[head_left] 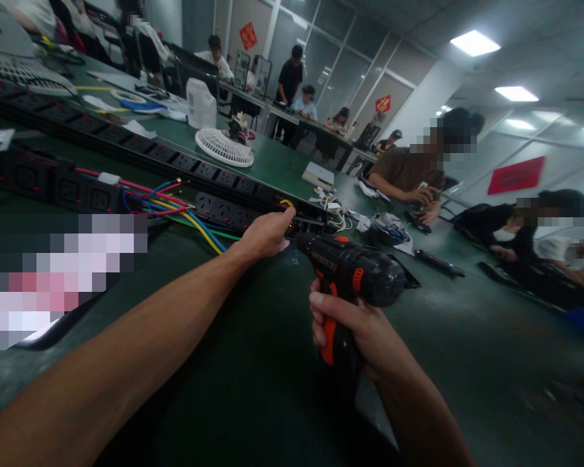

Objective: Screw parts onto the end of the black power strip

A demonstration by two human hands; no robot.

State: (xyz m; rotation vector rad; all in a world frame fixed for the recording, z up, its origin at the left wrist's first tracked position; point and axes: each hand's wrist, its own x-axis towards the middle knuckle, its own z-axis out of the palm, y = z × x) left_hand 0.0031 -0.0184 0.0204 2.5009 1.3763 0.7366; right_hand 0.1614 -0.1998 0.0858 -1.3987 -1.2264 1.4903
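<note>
My right hand is wrapped round the grip of a black and orange cordless drill. Its nose points left toward the end of a long black power strip. My left hand reaches out to that end of the strip, fingers curled and pinched at the spot where the drill tip meets it; what the fingers pinch is too small to make out. Red, blue, yellow and green wires spill from the opened strip just left of my left hand.
A green table carries more black power strips, a white fan grille, a white jug and a white box. Several people sit or stand along the far and right sides. A blurred patch lies at the left.
</note>
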